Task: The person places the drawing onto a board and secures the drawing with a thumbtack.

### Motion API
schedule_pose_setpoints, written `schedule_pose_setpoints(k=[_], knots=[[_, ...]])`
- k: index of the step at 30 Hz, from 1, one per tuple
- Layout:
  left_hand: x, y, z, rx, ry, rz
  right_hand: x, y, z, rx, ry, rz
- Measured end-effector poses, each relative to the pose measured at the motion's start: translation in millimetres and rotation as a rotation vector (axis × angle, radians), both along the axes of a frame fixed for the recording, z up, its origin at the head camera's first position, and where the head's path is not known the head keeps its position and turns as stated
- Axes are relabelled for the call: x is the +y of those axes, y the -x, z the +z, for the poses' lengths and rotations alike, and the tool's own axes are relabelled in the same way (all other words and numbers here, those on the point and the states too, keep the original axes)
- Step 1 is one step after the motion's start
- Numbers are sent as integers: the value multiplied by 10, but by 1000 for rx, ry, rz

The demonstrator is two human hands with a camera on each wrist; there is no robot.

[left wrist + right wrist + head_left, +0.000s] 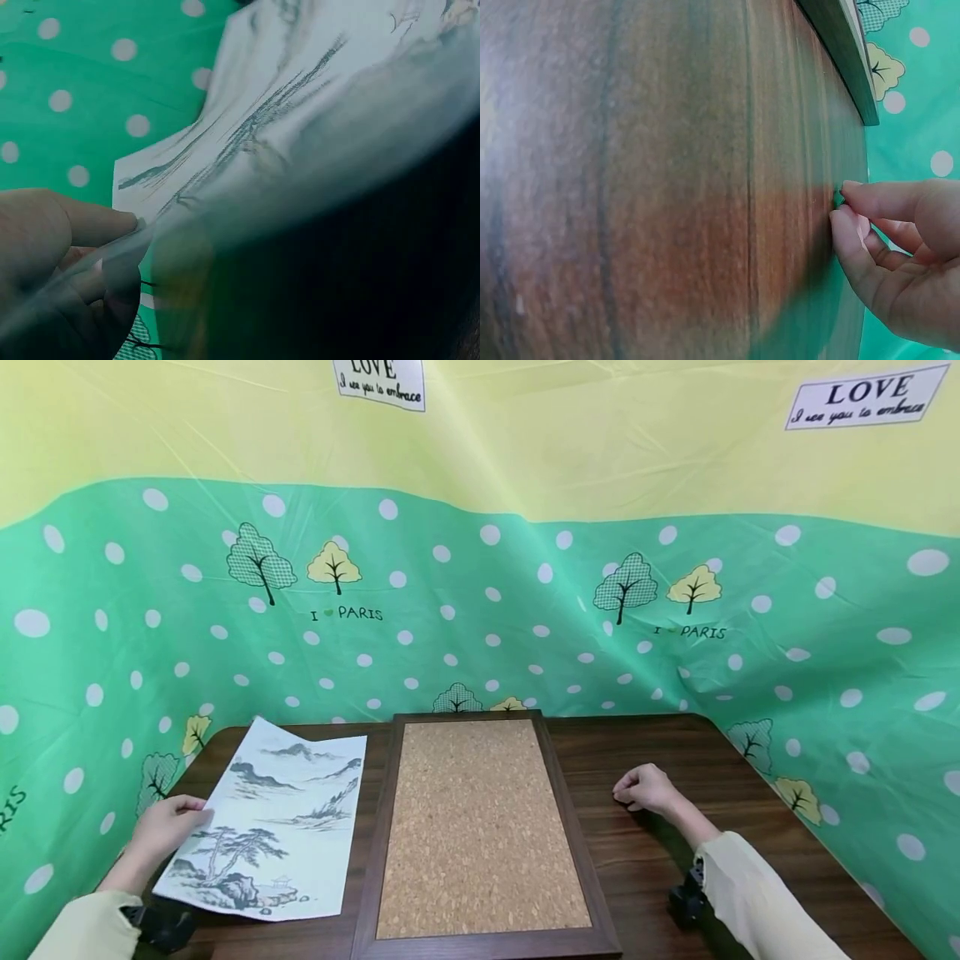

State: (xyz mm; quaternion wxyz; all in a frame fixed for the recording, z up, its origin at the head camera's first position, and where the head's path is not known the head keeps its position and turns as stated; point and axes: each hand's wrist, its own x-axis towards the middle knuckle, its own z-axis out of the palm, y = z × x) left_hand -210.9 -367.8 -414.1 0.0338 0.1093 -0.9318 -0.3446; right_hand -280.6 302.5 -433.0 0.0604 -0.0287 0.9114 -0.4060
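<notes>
The left hand [161, 835] pinches the left edge of the landscape print [273, 818], lying just left of the framed cork board [480, 827]. The right hand [645, 789], fingertips closed on the table [645, 868], seems to nip something tiny, perhaps a pin. Lift the print flat, uncreased.

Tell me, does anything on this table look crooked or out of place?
Only the landscape ink painting on white paper: it lies slanted beside the straight, dark-framed cork board, and its left edge is lifted where the left hand pinches it. The right hand pinches something small and green, too tiny to identify, against the dark wooden table.
</notes>
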Motion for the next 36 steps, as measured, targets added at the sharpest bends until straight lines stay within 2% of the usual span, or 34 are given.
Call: schedule_pose_setpoints(k=[4,9,13,23,26,30,36], knots=[[-15,-39,79,-6,-52,36,15,-16,16,-5,7,11],[45,-90,157,-26,-163,97,28,-20,31,-5,26,13],[130,-132,230,-15,-259,94,17,-21,37,-2,45,23],[357,-171,432,14,-335,117,-72,-2,69,7,140,73],[474,-168,413,11,-397,102,-130,8,84,4,169,83],[722,-128,316,13,-494,86,-205,27,94,4,187,110],[1279,-15,169,53,-623,53,-293,40,99,20,211,127]])
